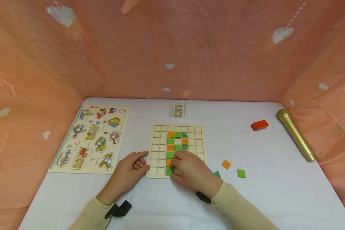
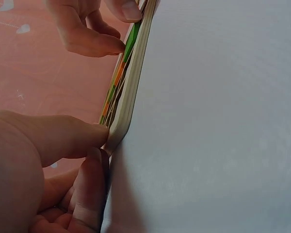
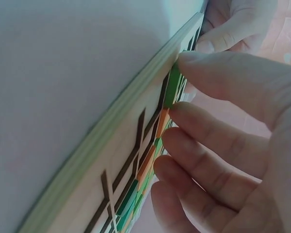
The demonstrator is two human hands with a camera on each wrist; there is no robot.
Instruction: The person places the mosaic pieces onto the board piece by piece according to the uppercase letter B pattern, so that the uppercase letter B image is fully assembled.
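On the white table lies a square wooden grid board (image 1: 158, 155) with green, orange and teal tiles set in its cells. My left hand (image 1: 129, 169) holds the board's left edge near the front corner, thumb tip at the rim and some fingers curled. Over the lower middle of the grid, my right hand (image 1: 194, 169) pinches a green square tile (image 3: 172, 86) at the front row with thumb and index finger. The other right fingers hover along the tile column and hide part of the grid in the head view.
Right of the board lie loose orange (image 1: 226, 164), green (image 1: 241, 173) and teal (image 1: 217, 174) tiles. A pattern card (image 1: 178, 110) lies behind. A vehicle puzzle board (image 1: 97, 140) is at left; a red block (image 1: 259, 125) and gold microphone-like stick (image 1: 296, 135) are at right.
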